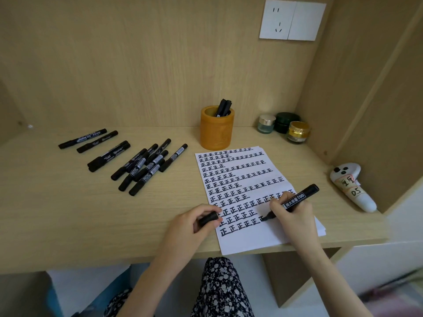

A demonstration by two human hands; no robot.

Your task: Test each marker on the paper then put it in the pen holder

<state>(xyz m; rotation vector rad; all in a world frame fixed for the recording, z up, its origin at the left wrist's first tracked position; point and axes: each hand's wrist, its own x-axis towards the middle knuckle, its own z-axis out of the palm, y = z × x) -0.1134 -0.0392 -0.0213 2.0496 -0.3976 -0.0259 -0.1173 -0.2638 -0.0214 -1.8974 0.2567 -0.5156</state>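
One marker [297,197] is under test, gripped by the right hand [295,217], tip on the paper [251,241], while the left hand [190,224] holds its cap [208,218]; next should come capping, then the holder [217,135].

hidden and unreadable

curled fingers of the left hand [192,223] cover most of the short black cap [209,218]. the right hand [291,215] hides the middle of the black marker with a white label [301,196]. the round orange pen holder [217,133] hides the lower ends of the black markers standing in it [223,107]. print on the loose black markers [142,167] is too small to read.
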